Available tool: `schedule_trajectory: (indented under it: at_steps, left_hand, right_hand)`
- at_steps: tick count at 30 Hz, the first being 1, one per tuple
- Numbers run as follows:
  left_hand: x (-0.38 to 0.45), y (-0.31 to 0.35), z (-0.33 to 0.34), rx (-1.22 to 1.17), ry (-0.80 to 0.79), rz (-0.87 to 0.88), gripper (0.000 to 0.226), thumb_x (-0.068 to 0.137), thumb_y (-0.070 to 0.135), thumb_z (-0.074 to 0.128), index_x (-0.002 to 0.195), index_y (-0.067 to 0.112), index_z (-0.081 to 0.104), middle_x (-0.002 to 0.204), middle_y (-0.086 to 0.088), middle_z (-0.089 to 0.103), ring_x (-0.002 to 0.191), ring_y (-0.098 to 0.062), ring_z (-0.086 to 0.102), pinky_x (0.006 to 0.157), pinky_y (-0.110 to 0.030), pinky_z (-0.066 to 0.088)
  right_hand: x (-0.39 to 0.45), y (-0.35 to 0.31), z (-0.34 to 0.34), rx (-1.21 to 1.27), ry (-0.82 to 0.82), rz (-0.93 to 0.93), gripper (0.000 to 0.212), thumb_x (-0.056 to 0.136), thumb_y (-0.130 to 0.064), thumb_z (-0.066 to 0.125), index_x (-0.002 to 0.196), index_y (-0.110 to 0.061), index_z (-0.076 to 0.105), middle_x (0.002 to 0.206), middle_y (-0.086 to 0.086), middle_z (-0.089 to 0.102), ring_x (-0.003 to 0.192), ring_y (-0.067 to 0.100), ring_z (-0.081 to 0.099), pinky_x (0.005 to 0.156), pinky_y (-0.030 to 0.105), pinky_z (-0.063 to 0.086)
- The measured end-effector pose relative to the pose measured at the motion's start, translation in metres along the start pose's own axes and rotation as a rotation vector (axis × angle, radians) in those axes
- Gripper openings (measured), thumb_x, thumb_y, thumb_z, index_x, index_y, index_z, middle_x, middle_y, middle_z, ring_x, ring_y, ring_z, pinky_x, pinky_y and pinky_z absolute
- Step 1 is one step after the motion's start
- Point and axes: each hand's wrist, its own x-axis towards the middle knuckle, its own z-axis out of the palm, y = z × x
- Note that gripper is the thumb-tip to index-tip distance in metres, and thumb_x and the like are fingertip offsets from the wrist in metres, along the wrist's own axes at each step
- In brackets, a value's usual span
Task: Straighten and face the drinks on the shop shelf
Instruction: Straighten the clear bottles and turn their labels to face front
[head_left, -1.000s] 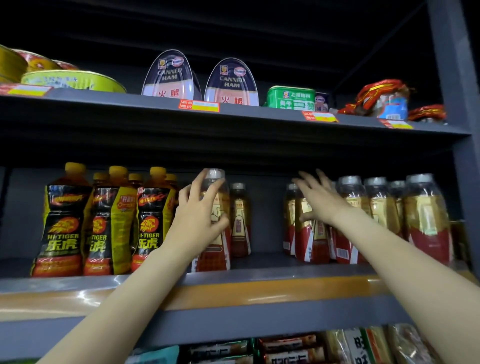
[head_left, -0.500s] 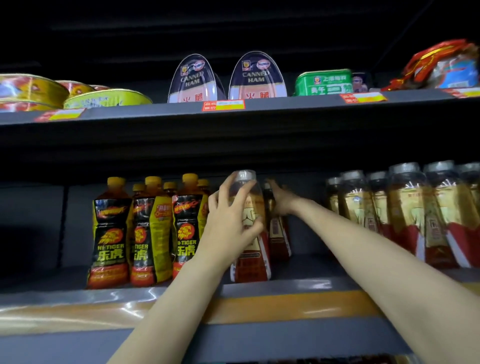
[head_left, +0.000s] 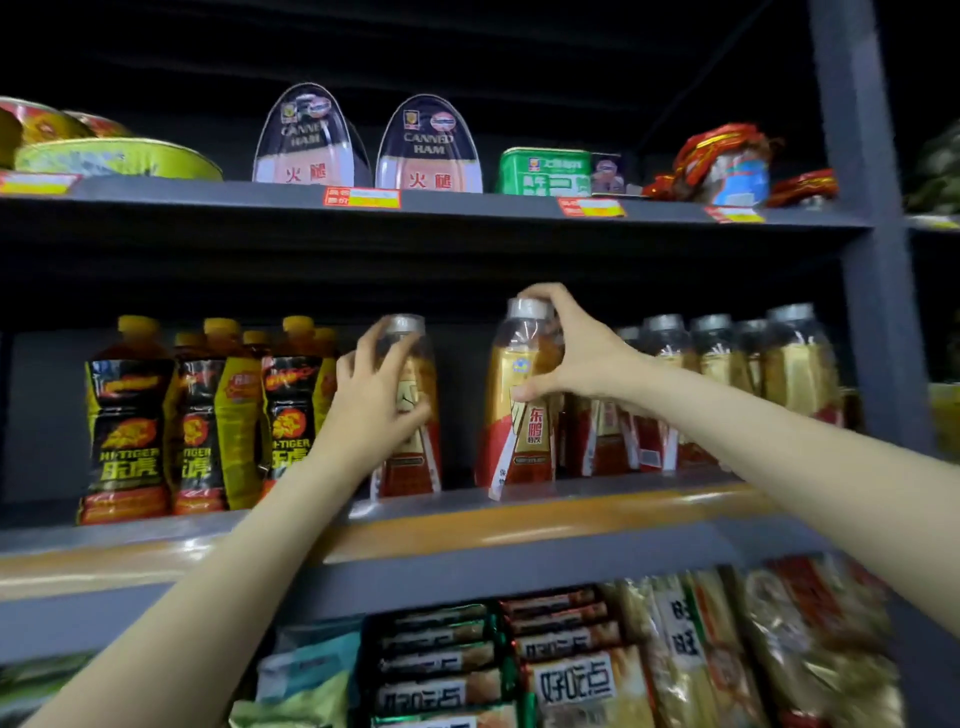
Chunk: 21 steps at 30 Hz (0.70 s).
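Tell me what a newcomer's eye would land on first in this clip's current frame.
First, the two hands on the middle shelf: the left hand wraps a silver-capped bottle, and the right hand pinches a second gold-and-red bottle at its cap and label. To their left stands a row of yellow-capped Hi-Tiger bottles; above, two canned ham tins stand upright.

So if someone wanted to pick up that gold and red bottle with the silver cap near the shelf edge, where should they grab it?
Probably round the upper body, just under the silver cap, coming from the front right. The gold and red bottle stands upright at the shelf edge and narrows toward the top, so fingers wrap it there. The right hand grips it that way now.
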Motion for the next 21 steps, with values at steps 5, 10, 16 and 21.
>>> schedule_trajectory:
  at_steps: [5, 10, 16, 21]
  left_hand:
    - [0.008, 0.031, -0.023, 0.177, -0.097, -0.141, 0.056, 0.09, 0.034, 0.052, 0.141, 0.02, 0.033, 0.148, -0.013, 0.025, 0.132, -0.035, 0.03, 0.105, -0.048, 0.026]
    - [-0.032, 0.067, -0.041, -0.446, -0.101, -0.01, 0.043, 0.095, 0.034, 0.047, 0.135, 0.019, 0.045, 0.128, -0.003, 0.052, 0.116, -0.014, 0.049, 0.093, -0.023, 0.038]
    - [-0.068, 0.065, -0.053, -1.207, -0.486, -0.445, 0.039, 0.084, 0.039, 0.056, 0.114, 0.013, 0.058, 0.093, -0.001, 0.073, 0.094, -0.015, 0.066, 0.088, -0.03, 0.05]
    - [-0.075, 0.063, -0.067, -1.266, -0.404, -0.36, 0.052, 0.069, 0.03, 0.07, 0.118, 0.02, 0.056, 0.114, -0.009, 0.064, 0.098, -0.022, 0.067, 0.076, -0.036, 0.057]
  right_hand:
    - [-0.04, -0.022, -0.028, 0.167, 0.205, -0.034, 0.09, 0.059, -0.013, 0.089, 0.127, -0.037, 0.034, 0.117, -0.003, 0.05, 0.105, 0.018, 0.057, 0.09, 0.039, 0.052]
    - [-0.063, -0.038, -0.041, 0.551, 0.246, 0.013, 0.084, 0.065, 0.0, 0.082, 0.124, -0.04, 0.038, 0.115, -0.003, 0.051, 0.097, 0.016, 0.062, 0.071, 0.03, 0.058]
    - [-0.086, -0.045, -0.03, 0.844, 0.203, 0.015, 0.078, 0.062, -0.001, 0.077, 0.115, -0.047, 0.044, 0.123, 0.008, 0.054, 0.102, 0.024, 0.065, 0.069, 0.032, 0.058]
    - [-0.086, -0.046, -0.026, 0.934, 0.173, 0.092, 0.082, 0.065, -0.006, 0.074, 0.13, -0.04, 0.037, 0.125, 0.008, 0.055, 0.106, 0.022, 0.063, 0.077, 0.034, 0.058]
